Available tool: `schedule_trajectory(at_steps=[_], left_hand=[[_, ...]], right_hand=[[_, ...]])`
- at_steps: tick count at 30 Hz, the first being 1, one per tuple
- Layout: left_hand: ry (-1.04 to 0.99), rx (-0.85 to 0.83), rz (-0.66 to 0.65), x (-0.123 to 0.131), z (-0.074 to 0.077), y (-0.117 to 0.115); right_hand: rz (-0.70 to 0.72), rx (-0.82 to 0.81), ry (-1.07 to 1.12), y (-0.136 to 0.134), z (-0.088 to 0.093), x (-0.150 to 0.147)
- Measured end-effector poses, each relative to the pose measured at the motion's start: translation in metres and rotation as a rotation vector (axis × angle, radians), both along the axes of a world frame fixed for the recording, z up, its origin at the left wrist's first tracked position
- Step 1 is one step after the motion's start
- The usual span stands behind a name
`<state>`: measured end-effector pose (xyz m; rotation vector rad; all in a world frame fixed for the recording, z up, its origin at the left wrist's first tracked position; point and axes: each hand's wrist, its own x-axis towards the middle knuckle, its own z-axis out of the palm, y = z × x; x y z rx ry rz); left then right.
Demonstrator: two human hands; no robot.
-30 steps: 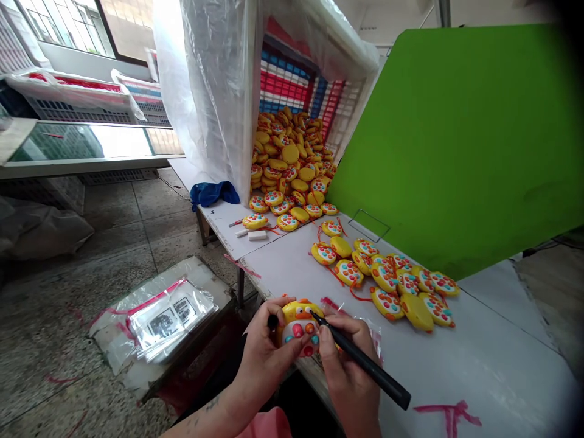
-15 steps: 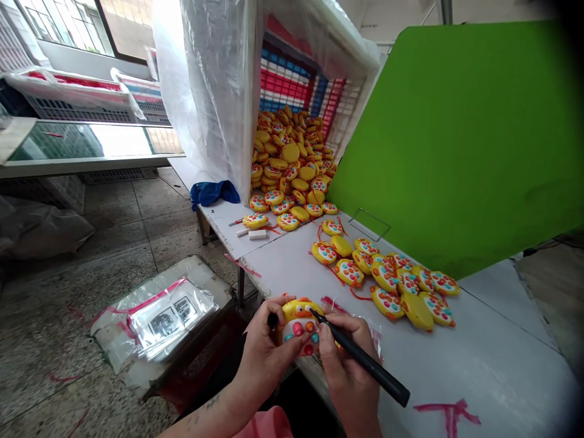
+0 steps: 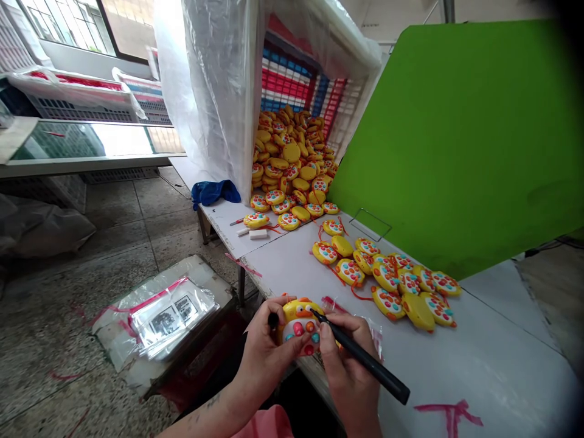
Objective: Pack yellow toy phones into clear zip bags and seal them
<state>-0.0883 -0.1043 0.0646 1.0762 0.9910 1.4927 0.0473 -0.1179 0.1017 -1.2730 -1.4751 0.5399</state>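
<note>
My left hand (image 3: 264, 350) is closed round a yellow duck-shaped toy (image 3: 298, 325) with coloured buttons, held at the near edge of the white table (image 3: 479, 359). My right hand (image 3: 349, 365) grips a black marker pen (image 3: 365, 360) whose tip touches the toy's face near its top. Beyond the hands several more yellow toys (image 3: 387, 277) lie in a loose group on the table, some trailing red cords.
A big pile of the same toys (image 3: 292, 164) spills from a plastic-lined crate at the back. A green board (image 3: 460, 134) stands on the right. A blue cloth (image 3: 214, 191), a white eraser (image 3: 258, 234) and bagged sheets on a low stand (image 3: 168, 316) lie to the left.
The pen tip shifts very slightly on the toy's face. Both hands stay in place.
</note>
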Motion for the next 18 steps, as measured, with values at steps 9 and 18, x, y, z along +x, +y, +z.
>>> schedule_trajectory(at_steps=[9,18], left_hand=[[-0.144,-0.076,-0.069,-0.001,0.005,0.0],[0.173,-0.129,-0.091,-0.005,-0.023,0.076]], right_hand=[[-0.105,-0.026,0.177,0.001,-0.012,0.004],[-0.302,0.058,0.313,-0.007,-0.013,0.029]])
